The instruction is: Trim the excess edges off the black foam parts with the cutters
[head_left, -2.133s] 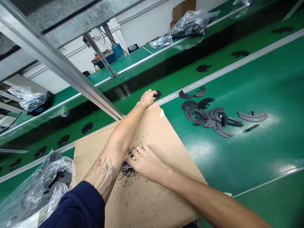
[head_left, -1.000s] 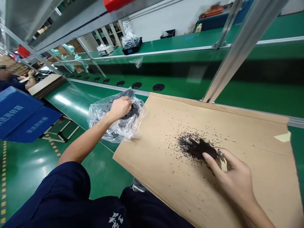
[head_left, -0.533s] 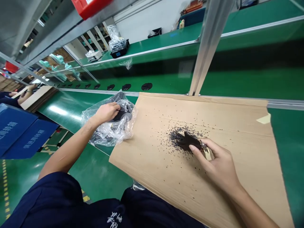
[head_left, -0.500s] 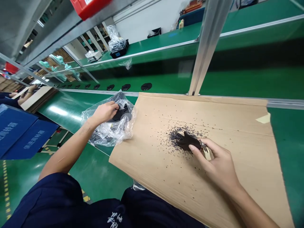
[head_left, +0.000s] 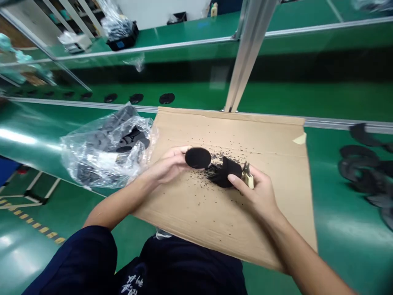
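Note:
My left hand point(head_left: 172, 166) is closed on the edge of a flat black disc point(head_left: 198, 158), held above the cardboard. Close by on the right, my right hand point(head_left: 258, 188) grips several dark, bent black pieces point(head_left: 229, 172) under the thumb. Also in that hand is a small tool, apparently nippers point(head_left: 247, 175), with metal jaws and a cream grip. Small black bits point(head_left: 199, 192) lie scattered on the cardboard sheet point(head_left: 190, 229) beneath both hands. Left of the cardboard, a clear plastic bag point(head_left: 101, 159) contains many black discs and flat pieces.
Loose black curved pieces point(head_left: 365, 168) lie on the green bench at the right. A row of black discs point(head_left: 167, 98) runs along the back ledge. A metal upright point(head_left: 248, 57) rises behind the cardboard, and a black bin point(head_left: 124, 39) stands on the upper shelf.
My left hand has come out of the plastic bag with a black disc and moved right, near my right hand. The view has shifted rightward, bringing the loose black pieces into sight.

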`<state>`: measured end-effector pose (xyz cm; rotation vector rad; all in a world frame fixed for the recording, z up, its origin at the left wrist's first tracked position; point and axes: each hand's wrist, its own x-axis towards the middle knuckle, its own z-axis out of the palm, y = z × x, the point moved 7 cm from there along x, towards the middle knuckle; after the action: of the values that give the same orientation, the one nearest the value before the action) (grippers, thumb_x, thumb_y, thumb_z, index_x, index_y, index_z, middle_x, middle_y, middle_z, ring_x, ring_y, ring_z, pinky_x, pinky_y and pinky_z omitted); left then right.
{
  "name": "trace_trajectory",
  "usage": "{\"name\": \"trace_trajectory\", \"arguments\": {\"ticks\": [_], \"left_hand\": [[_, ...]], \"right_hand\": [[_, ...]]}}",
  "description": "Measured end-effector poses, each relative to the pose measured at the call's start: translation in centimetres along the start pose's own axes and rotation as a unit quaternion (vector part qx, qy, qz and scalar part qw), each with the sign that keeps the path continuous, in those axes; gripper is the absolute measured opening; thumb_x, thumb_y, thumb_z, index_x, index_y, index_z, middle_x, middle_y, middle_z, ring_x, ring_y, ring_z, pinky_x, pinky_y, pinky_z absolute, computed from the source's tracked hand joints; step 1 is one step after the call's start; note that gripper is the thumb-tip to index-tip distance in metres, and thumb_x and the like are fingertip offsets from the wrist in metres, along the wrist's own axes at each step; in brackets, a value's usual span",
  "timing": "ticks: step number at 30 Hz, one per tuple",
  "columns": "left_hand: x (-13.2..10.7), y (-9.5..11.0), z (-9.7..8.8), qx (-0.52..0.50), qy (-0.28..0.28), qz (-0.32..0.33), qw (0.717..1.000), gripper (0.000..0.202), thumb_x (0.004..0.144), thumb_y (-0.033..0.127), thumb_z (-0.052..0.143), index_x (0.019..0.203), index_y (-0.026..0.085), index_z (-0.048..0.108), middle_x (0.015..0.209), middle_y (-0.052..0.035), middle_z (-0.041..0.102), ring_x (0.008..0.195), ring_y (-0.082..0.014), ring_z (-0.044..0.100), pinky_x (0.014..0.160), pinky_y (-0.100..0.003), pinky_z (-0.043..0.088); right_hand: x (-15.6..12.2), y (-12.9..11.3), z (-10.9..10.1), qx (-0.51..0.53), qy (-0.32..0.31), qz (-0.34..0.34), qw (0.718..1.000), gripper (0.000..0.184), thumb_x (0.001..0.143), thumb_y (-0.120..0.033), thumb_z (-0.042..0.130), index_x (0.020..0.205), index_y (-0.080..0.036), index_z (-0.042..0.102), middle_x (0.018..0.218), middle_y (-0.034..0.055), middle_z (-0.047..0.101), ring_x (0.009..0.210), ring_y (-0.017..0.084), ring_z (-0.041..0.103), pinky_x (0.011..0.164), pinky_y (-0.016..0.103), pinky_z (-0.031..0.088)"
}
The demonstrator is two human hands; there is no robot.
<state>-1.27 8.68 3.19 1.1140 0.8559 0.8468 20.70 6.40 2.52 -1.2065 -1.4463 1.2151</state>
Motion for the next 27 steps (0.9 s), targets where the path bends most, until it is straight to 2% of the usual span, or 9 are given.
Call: {"name": "trace_trajectory", "arguments": {"ticks": [2, 5, 10, 14, 17, 19, 22, 24, 27], "left_hand": [[1.2, -2.3, 2.0, -0.131, -0.048, -0.054, 0.989, 0.022, 0.08, 0.034, 0.065, 0.09, 0.014, 0.067, 0.091, -0.0109, 0.076, 0.093, -0.0263, 0.075, 0.086, -0.044, 0.061], [2.3, -4.1, 2.6, -0.235, -0.067, -0.099, 0.964, 0.029, 0.085, 0.038, 0.057, 0.096, 0.014, 0.067, 0.092, -0.0109, 0.077, 0.084, -0.0252, 0.076, 0.077, -0.042, 0.064], [3.0, -4.8, 0.7, -0.259, 0.012, -0.11, 0.96, 0.036, 0.093, 0.05, 0.055, 0.098, 0.016, 0.064, 0.091, -0.0088, 0.076, 0.075, -0.0201, 0.075, 0.062, -0.031, 0.063], [3.0, -4.4, -0.7, -0.194, 0.103, -0.059, 0.974, 0.02, 0.088, 0.032, 0.062, 0.08, 0.013, 0.065, 0.079, -0.0075, 0.072, 0.071, -0.0154, 0.071, 0.061, -0.025, 0.061], [2.7, -4.0, 0.1, -0.197, 0.087, -0.043, 0.976, 0.021, 0.084, 0.024, 0.064, 0.067, 0.013, 0.06, 0.081, -0.0076, 0.072, 0.071, -0.0136, 0.07, 0.066, -0.025, 0.061], [2.4, -4.6, 1.1, -0.237, 0.074, -0.09, 0.964, 0.025, 0.088, 0.029, 0.064, 0.068, 0.014, 0.058, 0.083, -0.0069, 0.072, 0.068, -0.0129, 0.069, 0.067, -0.026, 0.061], [1.9, -5.7, 1.9, -0.292, 0.139, -0.155, 0.933, 0.033, 0.1, 0.041, 0.052, 0.079, 0.015, 0.059, 0.087, -0.0069, 0.07, 0.072, -0.013, 0.068, 0.071, -0.029, 0.062], [1.4, -5.5, 1.5, -0.267, 0.208, -0.119, 0.933, 0.038, 0.103, 0.046, 0.046, 0.083, 0.016, 0.057, 0.087, -0.0061, 0.068, 0.079, -0.0136, 0.067, 0.078, -0.03, 0.061], [-0.4, -3.2, 0.5, -0.061, 0.255, 0.031, 0.964, 0.034, 0.1, 0.049, 0.055, 0.085, 0.019, 0.058, 0.088, -0.0037, 0.065, 0.087, -0.0151, 0.065, 0.086, -0.031, 0.056]], "right_hand": [[0.0, 0.4, 0.0, 0.045, -0.003, 0.028, 0.999, 0.04, 0.08, -0.056, 0.078, 0.079, -0.02, 0.061, 0.067, -0.0028, 0.05, 0.06, 0.012, 0.043, 0.056, 0.026, 0.036], [-0.1, 0.9, -0.4, 0.068, 0.013, 0.048, 0.996, 0.041, 0.078, -0.056, 0.08, 0.08, -0.019, 0.062, 0.069, -0.003, 0.05, 0.061, 0.011, 0.041, 0.056, 0.026, 0.035], [0.0, 1.4, -0.6, 0.026, 0.035, 0.067, 0.997, 0.039, 0.078, -0.051, 0.082, 0.073, -0.02, 0.059, 0.063, -0.0051, 0.044, 0.058, 0.01, 0.037, 0.055, 0.025, 0.033], [0.3, 1.5, -0.1, 0.021, 0.016, 0.074, 0.997, 0.033, 0.079, -0.05, 0.08, 0.086, -0.021, 0.068, 0.072, -0.0019, 0.058, 0.063, 0.013, 0.049, 0.06, 0.027, 0.043], [0.2, 1.5, 0.2, 0.029, 0.011, 0.078, 0.996, 0.032, 0.079, -0.05, 0.081, 0.089, -0.021, 0.07, 0.077, 0.0, 0.065, 0.067, 0.015, 0.056, 0.063, 0.028, 0.049], [0.0, 1.7, 0.5, 0.032, 0.007, 0.078, 0.996, 0.033, 0.079, -0.05, 0.081, 0.092, -0.021, 0.072, 0.082, 0.0013, 0.069, 0.072, 0.016, 0.06, 0.068, 0.029, 0.052], [-0.3, 2.4, 1.7, 0.046, 0.021, 0.077, 0.996, 0.035, 0.081, -0.051, 0.079, 0.1, -0.022, 0.073, 0.094, 0.0034, 0.074, 0.084, 0.02, 0.067, 0.079, 0.033, 0.056], [-0.4, 3.1, 2.4, 0.061, 0.061, 0.068, 0.994, 0.039, 0.083, -0.054, 0.076, 0.106, -0.023, 0.072, 0.102, 0.0045, 0.075, 0.094, 0.022, 0.069, 0.088, 0.037, 0.057], [-0.3, 3.4, 2.9, 0.072, 0.109, 0.021, 0.991, 0.043, 0.082, -0.058, 0.076, 0.105, -0.022, 0.071, 0.101, 0.0046, 0.073, 0.1, 0.023, 0.068, 0.096, 0.041, 0.056]]}}
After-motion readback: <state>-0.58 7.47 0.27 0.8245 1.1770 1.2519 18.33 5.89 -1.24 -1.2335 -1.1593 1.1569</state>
